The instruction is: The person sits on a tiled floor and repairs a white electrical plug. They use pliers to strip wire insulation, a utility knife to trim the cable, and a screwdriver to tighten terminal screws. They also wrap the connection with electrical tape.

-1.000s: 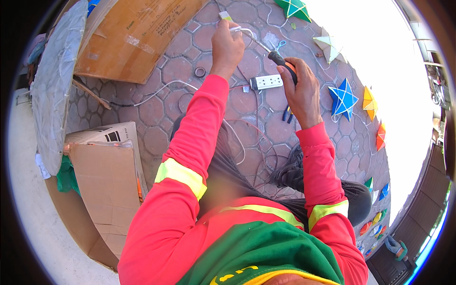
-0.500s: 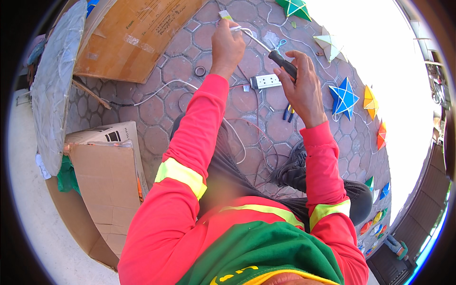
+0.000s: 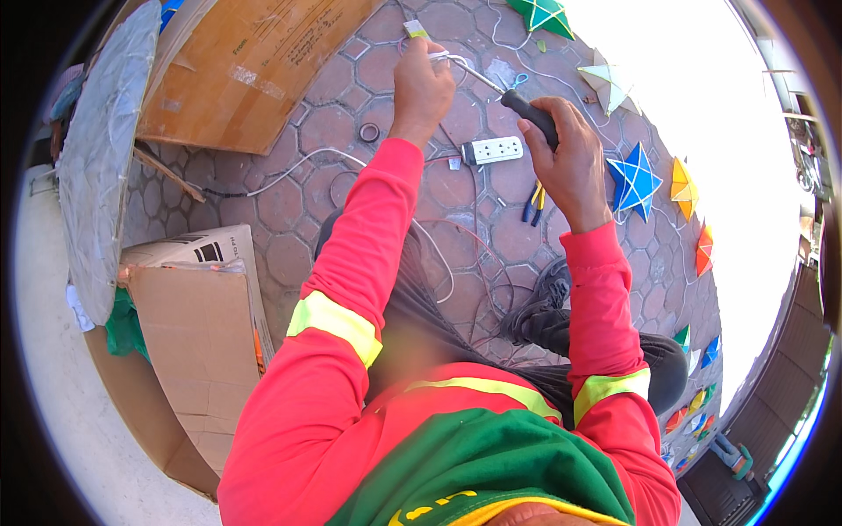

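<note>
My right hand [image 3: 572, 162] is wrapped round the black handle of a screwdriver [image 3: 531, 119]. Its thin metal shaft slants up and left toward my left hand [image 3: 421, 95], which is closed on a white cable [image 3: 445, 56]. The cable loops beside the shaft's far end; whether the tip touches anything is too small to tell. Just past my left fingertips shows a small white and yellow piece [image 3: 416, 30], and I cannot tell whether the fingers touch it. Below the hands, a white power strip [image 3: 493, 150] lies on the paving beside pliers with yellow and dark handles [image 3: 533, 203].
Star-shaped lanterns, among them a blue one [image 3: 635, 181] and a yellow one [image 3: 684, 188], line the right side on a wire. Cardboard boxes [image 3: 189, 337] and a large brown carton [image 3: 254, 74] stand at left. A tape roll [image 3: 369, 131] and loose cables lie on the hexagonal paving.
My right hand has shifted slightly right and down, and its fingers have closed further round the screwdriver handle. My left hand has barely moved.
</note>
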A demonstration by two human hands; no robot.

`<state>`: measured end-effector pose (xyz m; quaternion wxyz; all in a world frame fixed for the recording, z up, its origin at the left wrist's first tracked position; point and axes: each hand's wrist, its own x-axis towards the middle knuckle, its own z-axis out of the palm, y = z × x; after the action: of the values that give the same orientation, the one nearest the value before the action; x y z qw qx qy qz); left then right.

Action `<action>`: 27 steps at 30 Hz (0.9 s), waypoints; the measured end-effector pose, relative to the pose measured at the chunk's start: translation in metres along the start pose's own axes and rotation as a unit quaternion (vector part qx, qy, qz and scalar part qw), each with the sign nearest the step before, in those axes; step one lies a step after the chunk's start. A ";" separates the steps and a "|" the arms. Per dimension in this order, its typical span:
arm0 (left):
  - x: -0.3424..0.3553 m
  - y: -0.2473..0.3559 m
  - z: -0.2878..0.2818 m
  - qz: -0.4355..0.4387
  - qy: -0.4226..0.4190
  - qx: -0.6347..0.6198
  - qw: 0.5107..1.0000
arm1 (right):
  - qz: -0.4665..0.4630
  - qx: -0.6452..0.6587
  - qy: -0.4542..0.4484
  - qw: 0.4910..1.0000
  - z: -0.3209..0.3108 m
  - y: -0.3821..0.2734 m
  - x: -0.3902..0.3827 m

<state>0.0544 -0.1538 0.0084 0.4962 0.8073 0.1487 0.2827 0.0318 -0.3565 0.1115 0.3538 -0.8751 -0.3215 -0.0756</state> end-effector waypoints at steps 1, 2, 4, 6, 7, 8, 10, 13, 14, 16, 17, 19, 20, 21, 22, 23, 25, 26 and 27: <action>0.000 -0.002 0.001 0.020 0.012 0.006 1.000 | 0.026 -0.009 -0.027 0.999 -0.001 0.000 0.001; 0.000 -0.003 0.001 0.023 0.014 0.011 1.000 | 0.051 -0.018 -0.053 0.997 -0.002 0.001 0.001; 0.001 -0.006 0.002 0.029 0.016 0.021 0.999 | 0.043 -0.011 -0.052 0.998 -0.001 0.001 0.001; 0.002 -0.007 0.002 0.003 0.008 0.009 1.000 | -0.024 0.023 0.001 0.999 0.002 0.001 0.002; 0.002 -0.006 0.002 -0.010 0.005 0.003 1.000 | -0.030 0.007 0.000 1.000 0.002 0.002 0.003; 0.002 -0.006 0.002 -0.018 -0.003 -0.002 1.000 | -0.036 -0.009 -0.001 0.999 0.001 0.004 0.003; 0.001 -0.004 0.002 -0.024 -0.015 -0.013 1.000 | -0.014 -0.054 -0.036 0.998 -0.002 0.007 0.004; 0.001 -0.002 0.002 -0.016 -0.015 -0.002 1.000 | 0.035 -0.090 -0.095 0.991 -0.003 0.011 0.004; 0.001 -0.002 0.003 -0.015 -0.011 0.000 1.000 | 0.027 -0.070 -0.087 0.993 -0.003 0.011 0.004; 0.001 -0.002 0.004 -0.011 -0.001 0.005 1.000 | -0.013 -0.041 -0.046 0.998 -0.002 0.011 0.004; 0.001 -0.002 0.004 -0.008 -0.002 0.004 1.000 | -0.045 -0.031 -0.013 0.998 0.000 0.010 0.004; 0.001 -0.003 0.005 -0.003 -0.002 0.001 1.000 | -0.050 -0.032 0.005 0.998 -0.001 0.007 0.004; 0.000 -0.003 0.005 -0.003 -0.002 0.000 1.000 | -0.024 -0.044 -0.010 0.999 -0.003 0.006 0.003; -0.001 -0.003 0.006 -0.003 -0.002 -0.001 1.000 | 0.001 -0.055 -0.025 0.998 -0.004 0.004 0.002; -0.001 -0.003 0.006 0.003 0.001 -0.003 1.000 | 0.027 -0.041 -0.043 0.998 -0.004 0.003 0.003; -0.001 -0.003 0.006 0.001 -0.003 0.003 1.000 | 0.054 -0.027 -0.061 0.996 -0.004 0.002 0.003; -0.001 -0.004 0.005 0.007 -0.005 0.010 1.000 | 0.056 -0.022 -0.077 0.995 -0.005 0.001 0.004; 0.000 -0.004 0.005 0.002 -0.003 0.007 1.000 | 0.033 -0.030 -0.076 0.996 -0.006 0.001 0.004; 0.000 -0.004 0.005 -0.004 -0.001 0.003 1.000 | 0.002 -0.039 -0.073 0.997 -0.007 0.001 0.005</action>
<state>0.0576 -0.1553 0.0028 0.4951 0.8086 0.1521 0.2791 0.0368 -0.3590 0.1175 0.2957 -0.8918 -0.3417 -0.0237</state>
